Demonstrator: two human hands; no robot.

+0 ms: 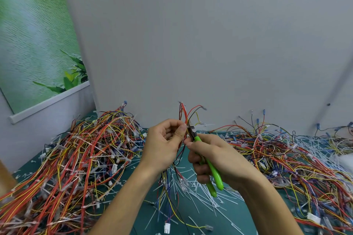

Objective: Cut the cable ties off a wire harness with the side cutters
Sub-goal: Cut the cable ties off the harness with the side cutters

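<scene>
My left hand [164, 143] pinches an upright wire harness [184, 114] of red, black and yellow wires; its lower end hangs down to a white connector [167, 227]. My right hand [212, 156] grips the green-handled side cutters [211, 170]. Their dark jaws [191, 129] sit against the harness just right of my left thumb, where a white cable tie [199, 124] sticks out to the right. Whether the jaws close on the tie is too small to tell.
A big heap of tied harnesses [76, 158] fills the left of the green mat [145, 213]. Another tangle of wires [286, 158] lies on the right. Cut white tie pieces [202, 194] litter the mat under my hands. A grey wall [210, 44] stands close behind.
</scene>
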